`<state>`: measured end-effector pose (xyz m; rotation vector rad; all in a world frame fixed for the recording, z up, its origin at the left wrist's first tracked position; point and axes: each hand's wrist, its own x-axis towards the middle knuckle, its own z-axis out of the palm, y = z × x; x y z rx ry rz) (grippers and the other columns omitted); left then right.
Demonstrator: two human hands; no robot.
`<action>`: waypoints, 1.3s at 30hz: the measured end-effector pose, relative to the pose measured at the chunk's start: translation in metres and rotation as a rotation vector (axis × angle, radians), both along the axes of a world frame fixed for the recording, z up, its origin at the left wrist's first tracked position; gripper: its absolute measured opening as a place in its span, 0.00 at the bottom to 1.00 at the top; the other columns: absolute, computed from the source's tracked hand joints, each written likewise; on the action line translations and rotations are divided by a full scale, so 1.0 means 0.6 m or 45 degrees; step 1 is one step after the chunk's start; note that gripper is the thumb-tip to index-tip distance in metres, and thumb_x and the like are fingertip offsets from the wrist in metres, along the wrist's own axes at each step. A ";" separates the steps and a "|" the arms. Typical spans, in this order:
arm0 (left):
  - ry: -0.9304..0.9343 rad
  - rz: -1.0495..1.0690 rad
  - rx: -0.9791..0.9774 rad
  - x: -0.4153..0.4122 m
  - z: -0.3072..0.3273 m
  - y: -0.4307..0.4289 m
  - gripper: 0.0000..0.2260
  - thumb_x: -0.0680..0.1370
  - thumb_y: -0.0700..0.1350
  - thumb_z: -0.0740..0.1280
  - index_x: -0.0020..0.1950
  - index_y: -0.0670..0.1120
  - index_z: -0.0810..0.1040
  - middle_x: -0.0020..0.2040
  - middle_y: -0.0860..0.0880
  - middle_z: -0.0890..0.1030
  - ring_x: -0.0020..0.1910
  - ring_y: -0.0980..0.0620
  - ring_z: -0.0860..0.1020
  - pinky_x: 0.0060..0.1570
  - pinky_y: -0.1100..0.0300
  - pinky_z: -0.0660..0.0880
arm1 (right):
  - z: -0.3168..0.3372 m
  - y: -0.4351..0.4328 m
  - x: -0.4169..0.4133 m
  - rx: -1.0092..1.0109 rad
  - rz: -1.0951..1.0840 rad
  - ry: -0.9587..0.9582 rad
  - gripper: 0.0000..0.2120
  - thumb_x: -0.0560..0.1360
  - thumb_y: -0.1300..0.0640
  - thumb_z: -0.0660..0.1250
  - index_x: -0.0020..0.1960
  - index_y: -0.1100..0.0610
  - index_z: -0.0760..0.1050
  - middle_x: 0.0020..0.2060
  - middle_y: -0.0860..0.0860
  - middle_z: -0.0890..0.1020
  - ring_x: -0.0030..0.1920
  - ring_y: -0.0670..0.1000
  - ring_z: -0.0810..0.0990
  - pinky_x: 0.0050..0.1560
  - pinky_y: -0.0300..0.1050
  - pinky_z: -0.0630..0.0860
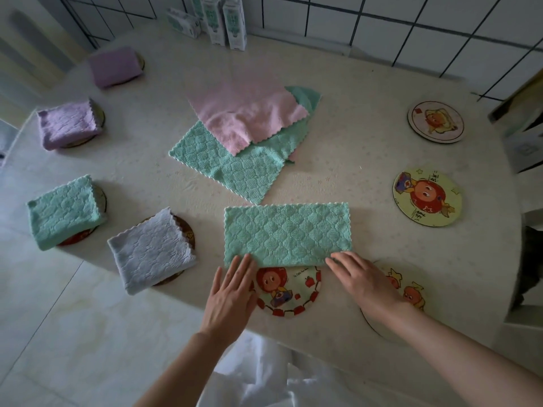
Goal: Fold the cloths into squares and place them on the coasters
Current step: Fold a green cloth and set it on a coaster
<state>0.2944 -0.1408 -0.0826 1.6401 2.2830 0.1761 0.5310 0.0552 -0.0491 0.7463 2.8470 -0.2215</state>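
A green cloth (286, 232), folded once into a long rectangle, lies near the table's front edge, its near edge over a cartoon coaster (289, 292). My left hand (232, 292) presses flat on its near left corner with straight fingers. My right hand (364, 282) rests with straight fingers at its near right corner, over another coaster (411, 292). A pink cloth (246, 113) lies unfolded on top of spread green cloths (232, 160) in the middle of the table.
Four folded cloths sit on coasters along the left: white (150, 251), green (63, 211), and two purple (69, 123) (114, 66). Two bare coasters (427, 196) (435, 121) lie at right. White cartons (226, 20) stand by the tiled back wall.
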 end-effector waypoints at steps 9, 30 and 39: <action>-0.014 0.126 0.012 -0.004 -0.003 -0.005 0.29 0.78 0.57 0.51 0.78 0.48 0.54 0.78 0.52 0.54 0.77 0.52 0.51 0.73 0.46 0.54 | 0.004 0.010 -0.044 0.131 0.021 -0.074 0.28 0.56 0.71 0.74 0.54 0.59 0.74 0.48 0.55 0.77 0.46 0.56 0.77 0.43 0.52 0.78; -0.051 -0.226 0.224 0.114 0.032 0.076 0.30 0.72 0.53 0.70 0.72 0.48 0.67 0.71 0.49 0.70 0.71 0.49 0.68 0.69 0.51 0.66 | 0.066 -0.076 -0.014 -0.360 0.077 0.461 0.19 0.72 0.67 0.68 0.60 0.56 0.69 0.48 0.52 0.79 0.43 0.47 0.79 0.41 0.35 0.78; 0.019 -0.267 0.410 0.129 0.025 0.068 0.18 0.69 0.49 0.74 0.58 0.49 0.81 0.56 0.52 0.82 0.58 0.52 0.79 0.59 0.58 0.74 | 0.088 -0.010 -0.014 -0.350 0.186 0.344 0.11 0.77 0.61 0.61 0.57 0.57 0.76 0.50 0.50 0.80 0.50 0.48 0.79 0.49 0.42 0.79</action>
